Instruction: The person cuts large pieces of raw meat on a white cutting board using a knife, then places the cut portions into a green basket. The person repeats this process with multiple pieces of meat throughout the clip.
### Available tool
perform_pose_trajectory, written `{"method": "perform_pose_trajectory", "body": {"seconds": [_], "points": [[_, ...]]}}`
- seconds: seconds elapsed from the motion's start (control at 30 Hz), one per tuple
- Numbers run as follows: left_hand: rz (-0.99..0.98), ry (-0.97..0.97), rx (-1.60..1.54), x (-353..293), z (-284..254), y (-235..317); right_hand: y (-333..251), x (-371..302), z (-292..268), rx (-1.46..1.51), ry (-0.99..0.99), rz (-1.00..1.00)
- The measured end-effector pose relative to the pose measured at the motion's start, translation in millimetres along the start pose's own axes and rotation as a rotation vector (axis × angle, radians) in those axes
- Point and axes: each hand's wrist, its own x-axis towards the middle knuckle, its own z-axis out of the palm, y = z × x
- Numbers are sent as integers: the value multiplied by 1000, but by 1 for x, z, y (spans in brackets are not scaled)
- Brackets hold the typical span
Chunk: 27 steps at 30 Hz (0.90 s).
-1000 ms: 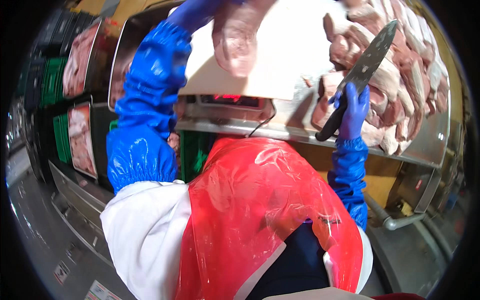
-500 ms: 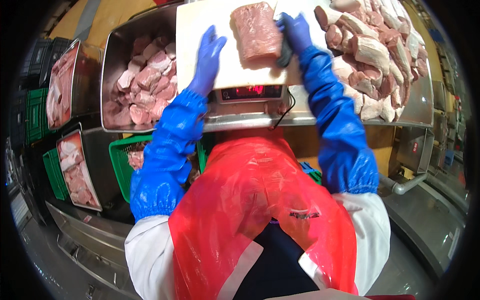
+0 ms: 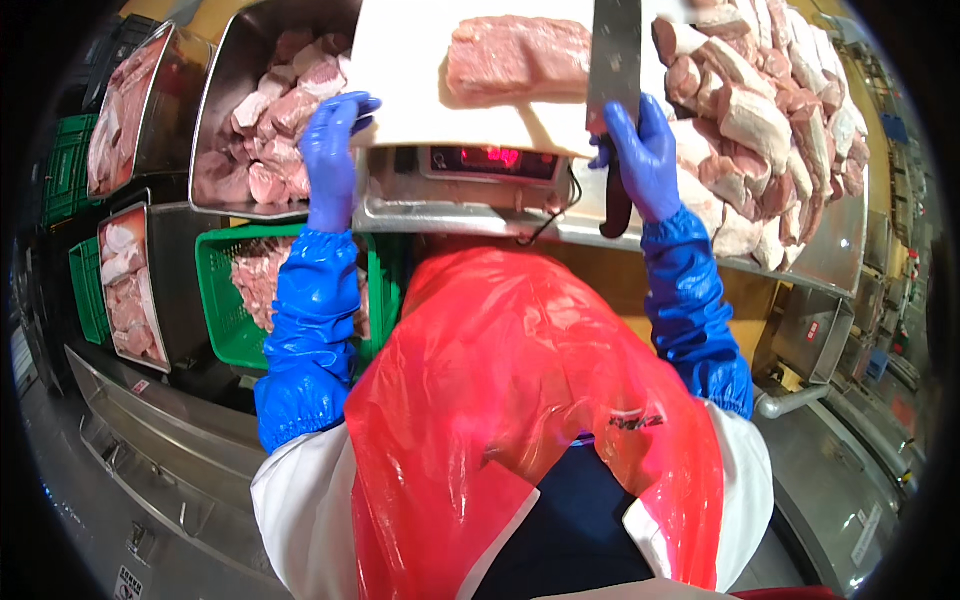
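At the top centre of the frame, the slab [image 3: 515, 58] of meat lies crosswise on the white board [image 3: 400, 85]. Just right of it, the knife [image 3: 613, 85] points up the frame; whether blade and meat touch, I cannot tell. The right hand [image 3: 648, 160] is wrapped around the handle, below the blade. At the board's lower left corner, the left hand [image 3: 332, 150] holds nothing that shows, its fingers close together and half bent; the thumb cannot be made out. This looks like the pause between laying the slab and working on it; a cut would call for the left hand to steady the meat, clear of the edge.

Half a second ago, the slab lay lengthwise up the frame, with both hands higher and the right one beside it. Now it is turned crosswise, and the blade shows plainly.
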Motion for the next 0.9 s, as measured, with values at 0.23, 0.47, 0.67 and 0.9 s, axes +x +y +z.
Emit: {"method": "perform_pose_trajectory", "body": {"seconds": [0.23,0.47,0.67,0.9], "points": [[259,57,200,9,49,8,-7,13,19,90,-142,22],[699,-251,898,4,95,-30,-5,-7,32,-28,-34,107],[544,-208,738,-45,39,-6,8,-22,66,-543,-214,-69],[614,-40,707,-12,65,-20,4,27,93,-908,-275,-248]]}}
